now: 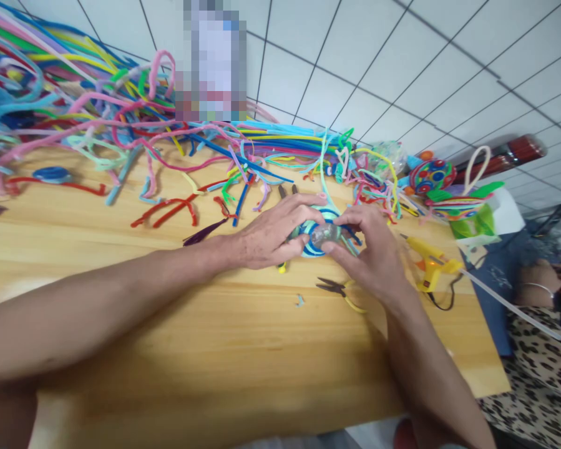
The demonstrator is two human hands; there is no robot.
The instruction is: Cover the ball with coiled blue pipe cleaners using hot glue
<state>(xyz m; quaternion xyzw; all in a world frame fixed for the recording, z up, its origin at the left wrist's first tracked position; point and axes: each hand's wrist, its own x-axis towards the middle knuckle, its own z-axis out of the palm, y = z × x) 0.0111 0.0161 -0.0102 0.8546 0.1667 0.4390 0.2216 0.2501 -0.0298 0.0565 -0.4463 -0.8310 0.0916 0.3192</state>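
Observation:
Between my two hands, above the wooden table, is a clear round plastic ball [326, 237] wrapped in blue and pale green pipe cleaners. My left hand [278, 234] grips its left side, fingers curled over the top and the thumb at the front. On the opposite side my right hand [371, 246] pinches the wrapping with its thumb and fingers. A long pale green pipe cleaner [324, 168] stands up from behind the ball. Below the hands lies a yellow-handled cutting tool [339, 288] with dark, parted blades. Part of the ball is hidden by my fingers.
Many coloured pipe cleaners [97, 109] are heaped along the back. A yellow glue gun [432, 262] with a clear stick lies at right, near a decorated ball [432, 176]. A dark purple tassel [208, 232] is by my left wrist. Someone in leopard print [537, 374] is at right.

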